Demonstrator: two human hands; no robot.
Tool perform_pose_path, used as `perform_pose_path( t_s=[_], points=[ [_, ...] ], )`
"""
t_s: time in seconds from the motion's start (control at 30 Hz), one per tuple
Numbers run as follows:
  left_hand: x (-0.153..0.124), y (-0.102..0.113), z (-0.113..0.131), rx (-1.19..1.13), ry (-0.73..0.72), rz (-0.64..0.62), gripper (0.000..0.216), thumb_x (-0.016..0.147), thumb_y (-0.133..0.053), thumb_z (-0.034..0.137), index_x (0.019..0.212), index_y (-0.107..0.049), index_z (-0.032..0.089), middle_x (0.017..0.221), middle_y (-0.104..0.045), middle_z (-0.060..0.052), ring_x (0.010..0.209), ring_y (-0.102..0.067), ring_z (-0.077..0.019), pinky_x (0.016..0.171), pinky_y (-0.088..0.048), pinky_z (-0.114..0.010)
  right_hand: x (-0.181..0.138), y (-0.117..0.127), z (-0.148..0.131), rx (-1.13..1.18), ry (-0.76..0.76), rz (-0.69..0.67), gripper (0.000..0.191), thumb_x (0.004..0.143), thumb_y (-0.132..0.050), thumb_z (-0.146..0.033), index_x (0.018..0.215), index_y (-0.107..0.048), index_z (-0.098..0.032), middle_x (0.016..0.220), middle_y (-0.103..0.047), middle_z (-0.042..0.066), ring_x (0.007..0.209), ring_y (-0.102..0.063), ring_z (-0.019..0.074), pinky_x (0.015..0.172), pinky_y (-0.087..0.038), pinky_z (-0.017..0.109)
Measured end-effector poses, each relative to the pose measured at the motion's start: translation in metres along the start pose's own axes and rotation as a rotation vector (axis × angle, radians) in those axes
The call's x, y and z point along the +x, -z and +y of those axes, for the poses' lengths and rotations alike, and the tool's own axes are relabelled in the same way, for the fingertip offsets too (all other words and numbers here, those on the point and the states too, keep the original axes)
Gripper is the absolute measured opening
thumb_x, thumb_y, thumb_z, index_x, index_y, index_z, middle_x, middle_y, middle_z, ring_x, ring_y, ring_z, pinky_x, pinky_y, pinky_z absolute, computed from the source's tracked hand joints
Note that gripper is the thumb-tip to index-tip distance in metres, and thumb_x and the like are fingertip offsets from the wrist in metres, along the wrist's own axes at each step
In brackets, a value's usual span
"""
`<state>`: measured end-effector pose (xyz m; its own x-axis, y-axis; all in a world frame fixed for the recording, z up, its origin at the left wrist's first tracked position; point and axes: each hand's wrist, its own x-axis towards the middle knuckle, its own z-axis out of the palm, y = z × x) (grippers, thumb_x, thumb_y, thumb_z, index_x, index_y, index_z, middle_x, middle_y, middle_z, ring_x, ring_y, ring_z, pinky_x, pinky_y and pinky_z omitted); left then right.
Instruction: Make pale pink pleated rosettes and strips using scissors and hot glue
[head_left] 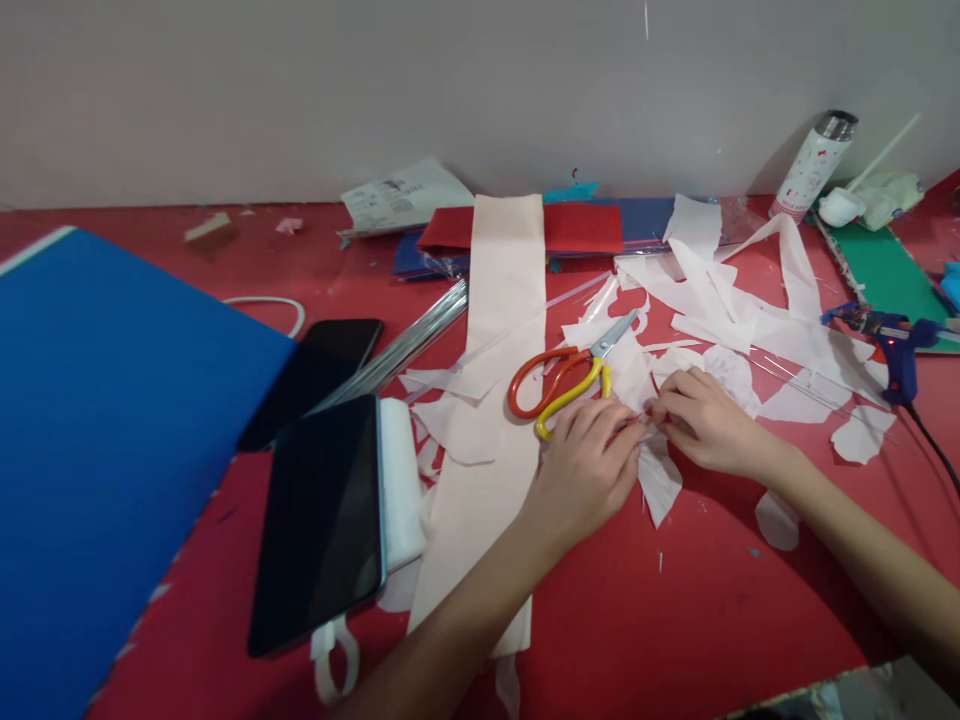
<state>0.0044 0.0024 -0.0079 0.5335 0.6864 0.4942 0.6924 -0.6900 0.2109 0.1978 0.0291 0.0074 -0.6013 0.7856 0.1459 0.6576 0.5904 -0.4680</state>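
Note:
My left hand (589, 465) and my right hand (705, 420) meet over the red table (675, 600), fingers pinched together on a small white paper scrap (660, 485) between them. Both hands are closed on that piece. Orange and yellow scissors (566, 378) lie just beyond my left hand, blades pointing away to the right. A long pale pink paper strip (495, 400) runs from the wall toward me, under my left forearm. White paper offcuts (735, 310) are scattered past my right hand.
Two dark phones (319, 520) (315, 375) lie at left beside a large blue sheet (105, 440). A blue glue gun (896, 350) with its cord sits at right. A flask (814, 165), green sheet (889, 275) and red and blue paper stacks (585, 228) line the wall.

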Motion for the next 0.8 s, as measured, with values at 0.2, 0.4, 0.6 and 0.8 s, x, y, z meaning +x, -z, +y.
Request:
perform_pose_path(
  t_s=[0.2,0.4,0.6,0.8],
  points=[
    [-0.0006,0.0013,-0.0003,-0.028,-0.016,-0.007,0.021,0.083,-0.047,0.014,0.095,-0.065,0.018,0.098,-0.063,-0.008,0.098,-0.053,-0.0233,0.089,-0.041,-0.043,-0.0012,0.0003,0.0010,0.006,0.012,-0.012,0.014,0.083,-0.046,-0.012,0.084,-0.058,-0.018,0.088,-0.053,0.005,0.084,-0.043,0.0183,0.076,-0.035,0.032],
    [-0.0014,0.0021,-0.0002,-0.027,-0.051,0.002,0.024,0.081,-0.048,0.011,0.096,-0.066,0.017,0.099,-0.063,-0.009,0.099,-0.053,-0.0240,0.090,-0.041,-0.045,-0.0020,-0.0010,0.0018,0.011,0.018,-0.024,0.011,0.083,-0.048,-0.015,0.084,-0.059,-0.017,0.087,-0.055,0.006,0.083,-0.044,0.0184,0.075,-0.035,0.033],
    [-0.0013,0.0032,0.0007,-0.036,-0.062,-0.003,0.024,0.080,-0.048,0.011,0.093,-0.067,0.019,0.099,-0.064,-0.009,0.099,-0.054,-0.0242,0.090,-0.041,-0.045,-0.0026,0.0001,0.0017,0.046,0.009,-0.009,0.011,0.081,-0.049,-0.015,0.084,-0.059,-0.018,0.087,-0.055,0.005,0.082,-0.044,0.0184,0.076,-0.035,0.033],
    [-0.0016,0.0039,-0.0006,-0.048,-0.064,-0.025,0.026,0.080,-0.047,0.012,0.094,-0.067,0.020,0.101,-0.065,-0.008,0.101,-0.054,-0.0238,0.092,-0.039,-0.047,-0.0008,-0.0073,0.0016,-0.031,-0.045,0.045,0.017,0.086,-0.044,-0.015,0.091,-0.060,-0.019,0.088,-0.055,0.006,0.087,-0.044,0.0200,0.080,-0.033,0.035]
  ],
)
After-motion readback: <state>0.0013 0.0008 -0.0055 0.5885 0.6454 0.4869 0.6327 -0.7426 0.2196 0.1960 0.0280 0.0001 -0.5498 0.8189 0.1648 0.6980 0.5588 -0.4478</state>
